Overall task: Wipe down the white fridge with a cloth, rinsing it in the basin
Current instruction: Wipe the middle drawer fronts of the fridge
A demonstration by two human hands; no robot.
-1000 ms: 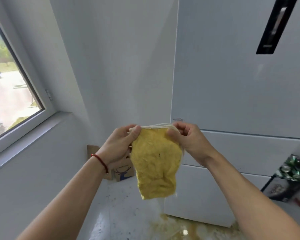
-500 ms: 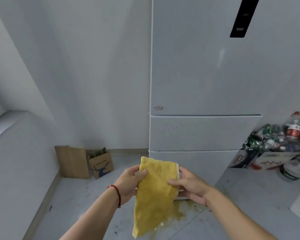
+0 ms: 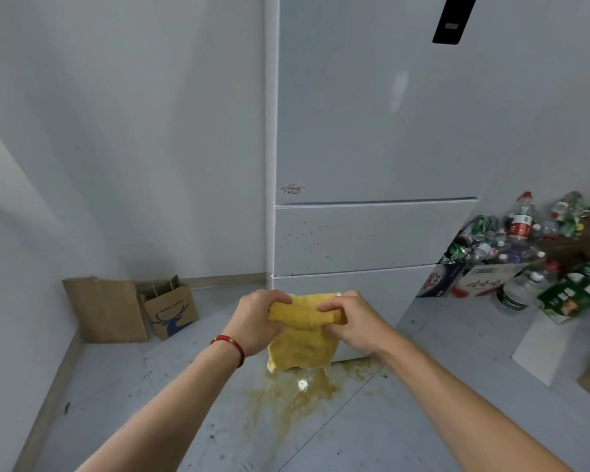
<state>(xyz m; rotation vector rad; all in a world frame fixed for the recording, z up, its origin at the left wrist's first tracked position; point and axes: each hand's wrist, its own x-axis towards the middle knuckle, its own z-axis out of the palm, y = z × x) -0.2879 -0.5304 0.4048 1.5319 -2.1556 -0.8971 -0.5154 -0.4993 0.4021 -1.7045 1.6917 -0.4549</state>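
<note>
At far left a grey wall [image 3: 99, 131] meets the floor [image 3: 123, 386], and against it lean a flat brown bag [image 3: 104, 310] and, just beside it, a smaller paper bag [image 3: 171, 310] with a dark deer printed on its front. My left hand [image 3: 258, 323], a red string [image 3: 230, 345] round its wrist, is closed on the left end of the cloth [image 3: 302, 338], fingers curled over the rolled top edge. The cloth is yellow, bunched into a thick roll between my fists, and the rest hangs down in front of the fridge's lowest drawer. Under it a yellowish puddle [image 3: 293, 393] spreads over the tiles. My right hand [image 3: 349, 323] grips the roll's other end, also curled tight, knuckles up. Behind both stands the fridge [image 3: 372, 131], white, its middle drawer [image 3: 368, 236] dotted with dark specks, a small red label [image 3: 293, 189] low on the upper door and a black panel [image 3: 452, 20] near the top. To the right a heap of bottles [image 3: 511, 240] and cans sits in boxes [image 3: 484, 281] on the floor.
</note>
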